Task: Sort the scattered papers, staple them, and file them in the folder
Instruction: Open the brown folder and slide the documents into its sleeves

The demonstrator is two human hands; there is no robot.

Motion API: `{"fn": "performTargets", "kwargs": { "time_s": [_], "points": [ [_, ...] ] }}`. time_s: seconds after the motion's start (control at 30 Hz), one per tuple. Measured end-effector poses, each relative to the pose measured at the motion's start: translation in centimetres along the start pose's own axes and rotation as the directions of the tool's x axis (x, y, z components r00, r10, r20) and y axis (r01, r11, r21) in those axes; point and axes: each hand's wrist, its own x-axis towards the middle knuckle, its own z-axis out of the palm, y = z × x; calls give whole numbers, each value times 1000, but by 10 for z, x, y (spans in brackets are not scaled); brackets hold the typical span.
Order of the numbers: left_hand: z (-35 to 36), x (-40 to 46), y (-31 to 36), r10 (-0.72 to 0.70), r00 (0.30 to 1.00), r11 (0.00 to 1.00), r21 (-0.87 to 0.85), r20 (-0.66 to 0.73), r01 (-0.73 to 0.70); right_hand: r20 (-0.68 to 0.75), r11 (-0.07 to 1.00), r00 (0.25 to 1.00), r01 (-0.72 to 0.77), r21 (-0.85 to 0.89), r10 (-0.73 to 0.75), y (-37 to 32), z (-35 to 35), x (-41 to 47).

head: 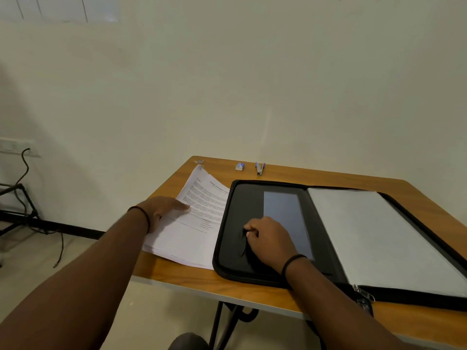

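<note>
A stack of printed white papers [197, 218] lies on the left part of the wooden table [192, 279], its far corner curled up. My left hand [161, 207] rests on the stack's left edge, thumb laid across the top sheet. A black zip folder [232, 205] lies open to the right of the papers, with a grey pocket on its left half and a white sheet [379, 236] on its right half. My right hand [267, 239] sits on the folder's left half, fingers pinching the black pocket fabric. A small stapler [259, 168] lies at the table's far edge.
A small staple box [239, 166] sits beside the stapler, and a few loose staples [199, 161] lie at the far left corner. The folder's zip pulls [364, 296] hang over the near edge. A wall stands right behind the table. Cables and a metal frame [22, 210] are on the floor at left.
</note>
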Motion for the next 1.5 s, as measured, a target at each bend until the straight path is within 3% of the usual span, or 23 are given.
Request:
{"fn": "performTargets", "kwargs": {
  "time_s": [0.2, 0.4, 0.53, 0.67, 0.73, 0.77, 0.87, 0.97, 1.03, 1.2, 1.4, 1.5],
  "points": [
    [6, -11, 16, 33, 985, 998, -65, 167, -23, -21, 1000, 999, 25, -6, -25, -1, 3, 0],
    [7, -10, 21, 52, 999, 998, 20, -1, -52, -7, 996, 999, -42, 73, 42, 3, 0, 4],
    [-10, -27, 38, 162, 981, 985, 72, -110, -154, 1, 989, 995, -96, 117, 96, -2, -12, 10],
    [-44, -63, 43, 211, 971, 972, -78, -114, -221, 48, 976, 984, -175, 130, 170, -12, -18, 17],
    [-62, -80, 39, 242, 968, 940, -232, -66, -251, 92, 949, 978, -202, 243, 185, -25, -23, 17],
    [-68, -85, 37, 260, 965, 914, -313, -35, -257, 125, 890, 970, -242, 386, 209, -33, -27, 16],
    [-61, -102, 37, 303, 952, 851, -462, 42, -250, 320, 480, 926, -378, 792, 200, -50, -45, 15],
    [-26, -108, 40, 388, 917, 804, -520, 88, -290, 286, 277, 951, -307, 911, 116, -46, -55, 19],
    [4, -106, 39, 455, 882, 777, -537, 121, -327, 203, 216, 967, -233, 948, 152, -37, -58, 16],
    [62, -83, 44, 549, 816, 716, -607, 184, -345, -4, 412, 943, -142, 900, 333, 3, -82, 21],
    [117, -44, 64, 534, 825, 729, -595, 183, -339, -110, 551, 874, -197, 811, 474, 41, -103, 22],
    [136, -22, 56, 530, 837, 733, -568, 135, -373, -125, 731, 865, -324, 601, 486, 60, -98, 19]
  ]
}}
